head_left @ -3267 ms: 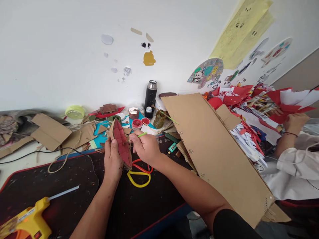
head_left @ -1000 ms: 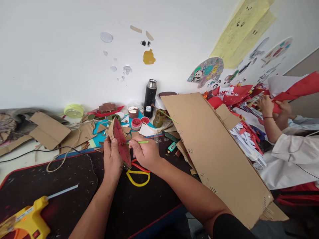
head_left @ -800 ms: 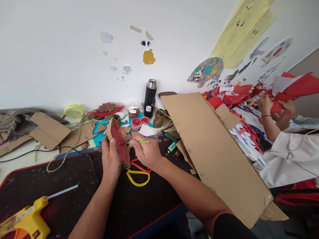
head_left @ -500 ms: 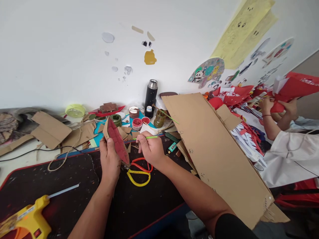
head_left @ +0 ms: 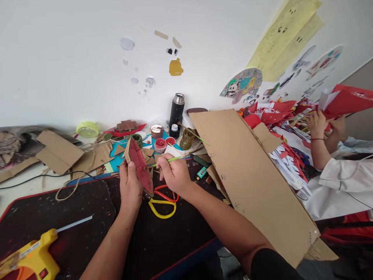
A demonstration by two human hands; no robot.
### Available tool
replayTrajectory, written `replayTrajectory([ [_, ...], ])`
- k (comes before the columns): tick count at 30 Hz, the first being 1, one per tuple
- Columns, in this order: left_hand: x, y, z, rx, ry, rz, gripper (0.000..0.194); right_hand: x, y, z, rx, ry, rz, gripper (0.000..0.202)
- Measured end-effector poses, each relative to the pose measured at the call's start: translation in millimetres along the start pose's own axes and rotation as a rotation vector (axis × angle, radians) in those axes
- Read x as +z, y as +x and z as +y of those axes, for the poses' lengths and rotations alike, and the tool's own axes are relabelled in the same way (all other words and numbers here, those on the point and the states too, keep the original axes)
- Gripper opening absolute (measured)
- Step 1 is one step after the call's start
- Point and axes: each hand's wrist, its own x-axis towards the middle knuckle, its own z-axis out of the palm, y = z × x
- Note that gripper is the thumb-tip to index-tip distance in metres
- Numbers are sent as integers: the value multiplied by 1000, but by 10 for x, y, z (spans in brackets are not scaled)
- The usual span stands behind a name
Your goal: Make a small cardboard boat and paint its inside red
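My left hand [head_left: 130, 186] is closed around a small boat-shaped cardboard piece [head_left: 140, 165], its red-painted face turned to the right. Pinched in my right hand [head_left: 173, 174] is a green-handled paintbrush [head_left: 174, 158], whose tip meets or nearly meets the red face. Scissors [head_left: 163, 208] with one yellow and one red handle lie on the dark mat under my hands. Behind them stand open jars of red paint [head_left: 160, 145], green paint [head_left: 135, 139] and white paint [head_left: 156, 131].
A yellow glue gun [head_left: 37, 254] rests at the lower left. A large cardboard sheet [head_left: 250, 182] leans across the right side. A black thermos [head_left: 176, 111] stands by the wall. Cardboard scraps [head_left: 60, 151] cover the left back. Another person's hands [head_left: 319, 124] hold red paper at the right.
The cardboard piece has shifted slightly right in my left hand. My right hand has moved slightly left, bringing the brush to the red face. The other person's hands have moved a little.
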Motion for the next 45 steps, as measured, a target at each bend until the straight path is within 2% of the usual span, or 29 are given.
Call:
replayTrajectory([
  [6, 0, 1, -6, -8, -23, -22, 63, 43, 54, -20, -23, 47, 15, 38],
  [9, -1, 10, -7, -40, -18, 18, 63, 54, -35, -18, -25, -2, -19, 40],
  [14, 7, 23, -34, 1, -40, 47, 61, 22, -206, -7, -65, -45, -56, 41],
  [19, 8, 29, -74, 24, -49, 70, 61, -41, -303, -4, -32, -20, -82, 40],
  [24, 8, 34, -97, 24, -39, 48, 63, -53, -239, 9, 15, 15, -36, 41],
  [29, 7, 38, -93, 24, -38, 43, 63, -43, -154, 15, -3, 3, 8, 41],
  [36, 11, 33, -74, 37, -42, 48, 64, -66, -234, 19, 27, -14, -24, 43],
  [41, 6, 29, -72, 27, -30, 28, 65, -44, -175, 36, -9, 13, 24, 42],
  [45, -2, 34, -86, 35, -36, 45, 65, -37, -225, 17, -18, -22, -27, 40],
])
